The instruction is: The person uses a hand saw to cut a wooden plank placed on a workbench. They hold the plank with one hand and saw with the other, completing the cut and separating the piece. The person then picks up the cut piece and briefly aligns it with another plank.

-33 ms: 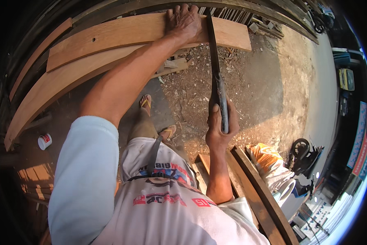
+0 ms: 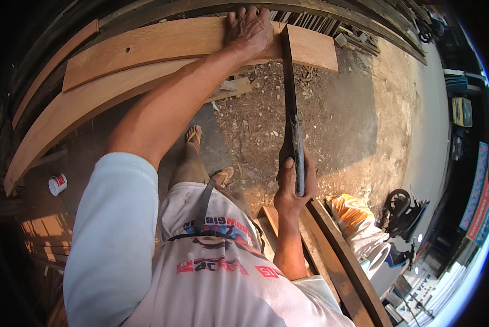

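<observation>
A long wooden board (image 2: 146, 46) with a small dark hole lies crosswise at the far side, on top of another board (image 2: 86, 111). My left hand (image 2: 249, 31) presses on the upper board, its fingers over the far edge, just left of the saw. My right hand (image 2: 296, 177) is wrapped around the handle of a hand saw (image 2: 289, 90). The dark blade points away from me, and its far end meets the board near the right end. How deep the blade sits in the wood cannot be made out.
Wood chips litter the ground (image 2: 261, 120) below the board. Timber planks (image 2: 337, 261) lie at my right side, beside an orange and white sack (image 2: 353, 215). A white cup-like container (image 2: 57, 184) is at left; a motorcycle (image 2: 402, 207) stands at right.
The saw and my right hand have drawn back toward me. My left hand still bears on the board, which keeps its place apart from a slight shift of the view.
</observation>
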`<state>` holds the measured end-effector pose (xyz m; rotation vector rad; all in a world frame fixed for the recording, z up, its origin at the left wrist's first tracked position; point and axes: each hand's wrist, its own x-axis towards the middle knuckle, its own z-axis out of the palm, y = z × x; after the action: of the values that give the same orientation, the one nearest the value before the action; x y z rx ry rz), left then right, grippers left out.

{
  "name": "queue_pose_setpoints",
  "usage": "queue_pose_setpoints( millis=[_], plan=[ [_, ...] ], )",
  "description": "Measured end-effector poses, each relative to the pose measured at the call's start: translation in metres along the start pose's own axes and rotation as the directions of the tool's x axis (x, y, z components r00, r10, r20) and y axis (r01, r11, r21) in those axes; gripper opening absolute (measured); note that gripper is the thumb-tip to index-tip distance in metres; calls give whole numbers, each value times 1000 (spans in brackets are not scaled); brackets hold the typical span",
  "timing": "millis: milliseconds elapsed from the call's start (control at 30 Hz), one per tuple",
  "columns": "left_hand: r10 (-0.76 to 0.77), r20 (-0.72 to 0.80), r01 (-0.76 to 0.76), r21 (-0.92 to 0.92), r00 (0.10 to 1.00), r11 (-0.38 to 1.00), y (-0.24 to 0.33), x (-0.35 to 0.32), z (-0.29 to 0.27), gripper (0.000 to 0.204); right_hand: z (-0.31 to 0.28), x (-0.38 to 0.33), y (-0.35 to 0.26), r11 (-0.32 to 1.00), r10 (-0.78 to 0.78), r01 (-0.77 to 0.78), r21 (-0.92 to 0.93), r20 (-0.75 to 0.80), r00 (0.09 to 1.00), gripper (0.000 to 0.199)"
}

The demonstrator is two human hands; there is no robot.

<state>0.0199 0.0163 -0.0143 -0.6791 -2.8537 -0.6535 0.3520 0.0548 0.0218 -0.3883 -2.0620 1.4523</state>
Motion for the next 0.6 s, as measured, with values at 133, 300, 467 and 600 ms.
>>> queue_pose_setpoints(
  millis=[133, 300, 467, 600],
  plan=[
    [121, -133, -122, 7, 984, 993, 5, 6, 16, 35, 43, 92, 17, 970, 236, -238, -56, -41, 971, 35],
    [0, -45, -5, -118, 999, 993, -4, 1, 13, 37, 39, 77, 9, 984, 109, -109, -142, -6, 994, 36],
    [-14, 33, 18, -128, 999, 992, 8, 7, -1, 37, 12, 30, 16, 986, 168, -168, 11, -60, 984, 35],
    [45, -91, -57, -136, 995, 989, 6, 11, 13, 33, 47, 110, 17, 987, 149, -149, -60, -5, 989, 33]
  ],
)
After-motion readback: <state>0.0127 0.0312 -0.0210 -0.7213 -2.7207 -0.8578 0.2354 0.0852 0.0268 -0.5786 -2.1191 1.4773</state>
